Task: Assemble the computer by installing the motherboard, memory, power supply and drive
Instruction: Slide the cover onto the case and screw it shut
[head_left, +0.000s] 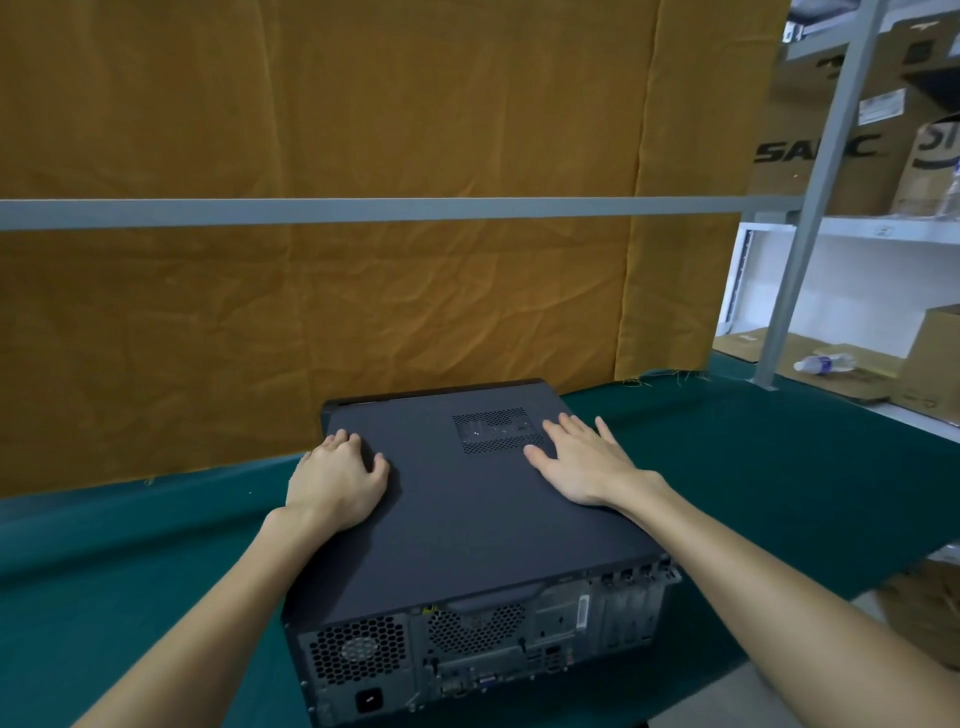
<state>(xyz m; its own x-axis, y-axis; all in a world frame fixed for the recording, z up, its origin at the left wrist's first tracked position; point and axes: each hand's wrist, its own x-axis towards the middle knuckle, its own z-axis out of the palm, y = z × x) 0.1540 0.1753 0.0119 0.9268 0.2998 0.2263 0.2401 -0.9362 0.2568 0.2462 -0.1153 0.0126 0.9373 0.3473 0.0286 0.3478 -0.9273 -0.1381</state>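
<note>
Closed computer case (467, 525) lies flat on green worktop (779, 467), rear ports near. Left hand (337, 480) fingers loosely curled, right hand (584, 462) fingers spread flat, both pressing the lid.

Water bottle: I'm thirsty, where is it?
In the head view, the water bottle lies on its side at far right, on flattened cardboard beside the grey shelf post.

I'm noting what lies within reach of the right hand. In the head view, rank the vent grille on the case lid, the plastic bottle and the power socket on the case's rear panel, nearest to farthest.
1. Vent grille: on the lid, just left of the right hand.
2. Power socket: low on the rear panel, toward the person.
3. Plastic bottle: lying far right, beyond the table.
</note>
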